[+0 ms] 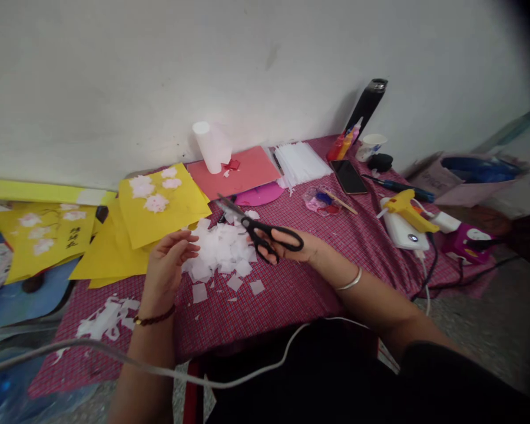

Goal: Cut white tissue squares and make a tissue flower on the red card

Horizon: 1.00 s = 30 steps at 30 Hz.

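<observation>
A pile of small white paper squares (221,247) lies on the checked tablecloth (291,300) between my hands. My right hand (289,244) holds black-handled scissors (258,227) by their loops, blades parted a little and pointing up and left over the pile. At the pile's left edge my left hand (170,259) is raised with its fingers loosely curved and apart, and I see nothing in it. Behind that hand lies a yellow sheet (159,212) with pale pink paper blossoms on it. White paper strips (106,318) are heaped at the front left.
Along the wall stand a white roll (208,147), a red sheet (247,168) and white sticks (300,165). To the right lie a phone (348,176), a yellow glue gun (408,211) and a power bank (400,227). A white cable (194,381) crosses in front of me.
</observation>
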Available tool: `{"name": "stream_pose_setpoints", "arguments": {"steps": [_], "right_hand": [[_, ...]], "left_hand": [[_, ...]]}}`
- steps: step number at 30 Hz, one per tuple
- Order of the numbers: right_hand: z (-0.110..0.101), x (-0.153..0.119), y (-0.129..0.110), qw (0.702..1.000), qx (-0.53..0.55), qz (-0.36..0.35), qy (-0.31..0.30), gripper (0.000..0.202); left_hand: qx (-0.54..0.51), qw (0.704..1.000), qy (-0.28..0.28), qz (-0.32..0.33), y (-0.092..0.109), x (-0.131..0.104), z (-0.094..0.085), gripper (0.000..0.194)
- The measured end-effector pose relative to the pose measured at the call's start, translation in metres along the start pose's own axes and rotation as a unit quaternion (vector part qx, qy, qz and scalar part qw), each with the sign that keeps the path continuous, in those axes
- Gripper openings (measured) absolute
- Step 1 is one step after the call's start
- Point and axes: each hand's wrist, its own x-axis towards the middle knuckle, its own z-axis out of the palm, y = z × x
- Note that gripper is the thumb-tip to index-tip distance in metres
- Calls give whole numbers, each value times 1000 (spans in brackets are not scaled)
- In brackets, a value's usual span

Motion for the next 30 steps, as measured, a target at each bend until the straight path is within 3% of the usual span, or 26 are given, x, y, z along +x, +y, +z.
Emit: {"name": "stream_pose_setpoints", "arguments": {"steps": [3, 6, 9, 11, 12, 15, 16, 17, 19, 21, 24, 27, 30], "right_hand": [[-10, -19, -16, 976, -145, -39, 159, 55], [-15, -48, -16, 890, -335, -52, 305, 47], [-15, -79, -4, 810, -455, -25, 368, 49], [-14, -95, 6, 772, -509, -4, 381, 51], [-14, -100, 11, 753, -532, 0, 389, 52], [-16, -109, 21, 702, -573, 0, 422, 53], [-17, -111, 24, 692, -578, -3, 433, 52], [-18, -111, 27, 684, -580, -9, 442, 52], [-19, -111, 32, 676, -578, -27, 456, 51], [-20, -111, 37, 671, -577, -45, 463, 51], [-18, -112, 39, 675, -574, -50, 462, 52], [-18, -114, 39, 692, -565, -47, 447, 53], [-18, -116, 39, 706, -561, -44, 430, 54]], "left_hand": [[12, 1000, 4, 21, -2, 1, -3, 25], [33, 998, -9, 49, -5, 0, -4, 23], [114, 989, -27, 91, -3, -5, 12, 20], [214, 963, -90, 135, 1, -12, 40, 17], [266, 938, -150, 166, 3, -17, 58, 14], [403, 814, -334, 251, 2, -29, 120, 13], [435, 785, -349, 268, -1, -31, 140, 15], [455, 774, -348, 271, -5, -31, 157, 19], [440, 803, -335, 222, -17, -25, 183, 17], [403, 836, -334, 166, -27, -13, 196, 15], [363, 860, -334, 134, -26, 7, 198, 15], [292, 905, -292, 99, -11, 28, 195, 3], [213, 950, -221, 59, 6, 44, 195, 18]]}}
